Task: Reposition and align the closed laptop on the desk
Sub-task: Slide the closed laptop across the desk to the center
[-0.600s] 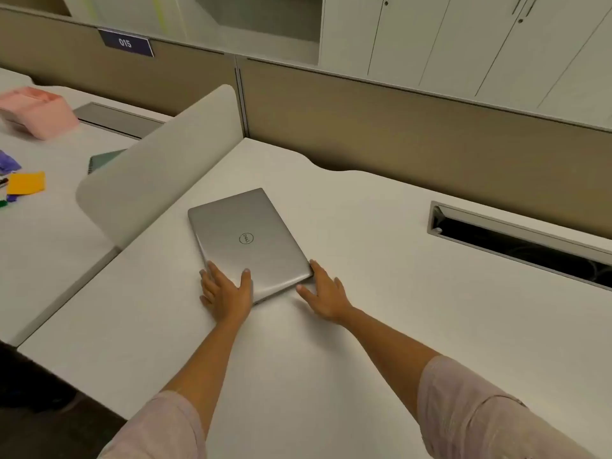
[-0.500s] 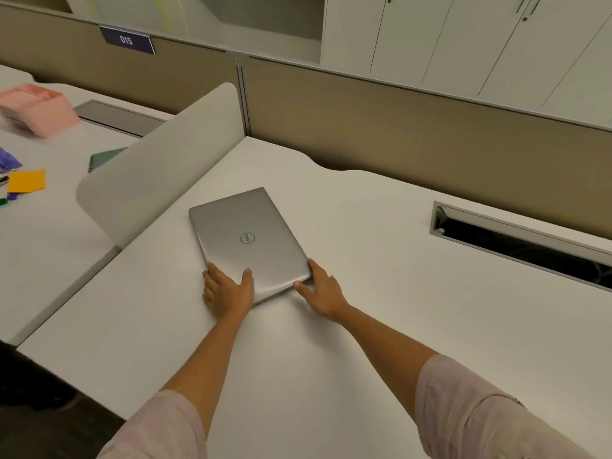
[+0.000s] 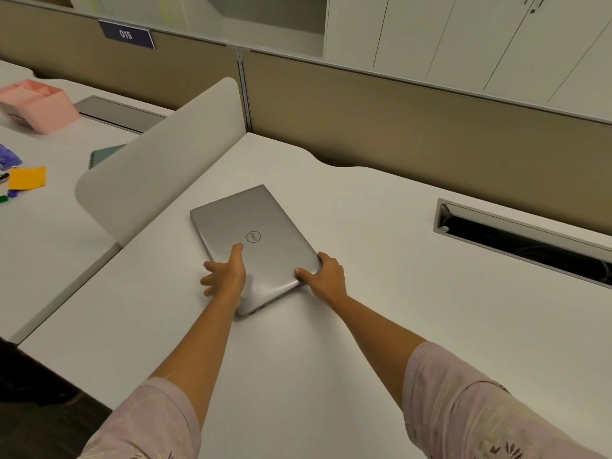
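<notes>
A closed silver laptop (image 3: 265,220) lies flat and skewed on the white desk (image 3: 364,342), its far corner pointing away from me. My left hand (image 3: 228,276) holds its near-left side, with the thumb stretched onto the lid just below the round logo and the fingers spread along the edge. My right hand (image 3: 326,276) wraps the near-right corner, thumb on top. My left wrist hides part of the near edge.
A curved white divider panel (image 3: 159,167) stands just left of the laptop. A beige partition wall (image 3: 397,127) runs along the back. An open cable slot (image 3: 523,240) sits at the right. The neighbouring desk holds a pink box (image 3: 36,104), a yellow note (image 3: 26,177) and a notebook (image 3: 102,154).
My left hand has shifted from the near edge onto the near-left side, thumb further up the lid. My right hand has closed around the near-right corner. The laptop has moved only slightly.
</notes>
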A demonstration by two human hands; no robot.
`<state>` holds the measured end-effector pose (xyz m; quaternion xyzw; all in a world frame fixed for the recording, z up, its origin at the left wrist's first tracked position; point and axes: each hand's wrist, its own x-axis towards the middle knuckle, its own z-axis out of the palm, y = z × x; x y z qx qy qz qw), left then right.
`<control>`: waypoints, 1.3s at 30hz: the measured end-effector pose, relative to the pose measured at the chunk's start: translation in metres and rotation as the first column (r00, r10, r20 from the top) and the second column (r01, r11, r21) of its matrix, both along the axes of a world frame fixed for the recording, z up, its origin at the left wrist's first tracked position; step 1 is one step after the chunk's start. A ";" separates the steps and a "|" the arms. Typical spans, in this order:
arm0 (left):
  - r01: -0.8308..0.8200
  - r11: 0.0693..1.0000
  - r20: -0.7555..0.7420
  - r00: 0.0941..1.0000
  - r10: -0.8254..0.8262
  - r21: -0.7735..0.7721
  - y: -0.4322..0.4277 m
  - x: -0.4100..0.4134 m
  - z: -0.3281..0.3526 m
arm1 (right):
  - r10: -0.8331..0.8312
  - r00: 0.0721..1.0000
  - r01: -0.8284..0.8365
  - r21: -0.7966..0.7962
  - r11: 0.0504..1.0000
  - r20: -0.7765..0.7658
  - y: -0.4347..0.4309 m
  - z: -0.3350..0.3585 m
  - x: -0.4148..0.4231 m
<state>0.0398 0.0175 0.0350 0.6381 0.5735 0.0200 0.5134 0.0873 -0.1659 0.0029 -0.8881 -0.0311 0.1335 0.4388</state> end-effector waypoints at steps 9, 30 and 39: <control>0.132 0.990 -0.112 0.984 -0.137 -0.054 -0.022 -0.016 -0.010 | -0.047 0.994 0.041 -0.059 0.997 -0.100 -0.032 0.012 0.011; 0.737 0.675 -0.312 0.648 -0.695 0.028 -0.114 -0.057 -0.006 | -0.300 0.953 0.302 -0.225 0.926 0.043 -0.145 0.014 -0.020; 0.776 0.626 -0.265 0.621 -0.738 0.075 -0.180 -0.073 -0.009 | -0.381 0.924 0.377 -0.198 0.905 0.021 -0.218 0.026 -0.048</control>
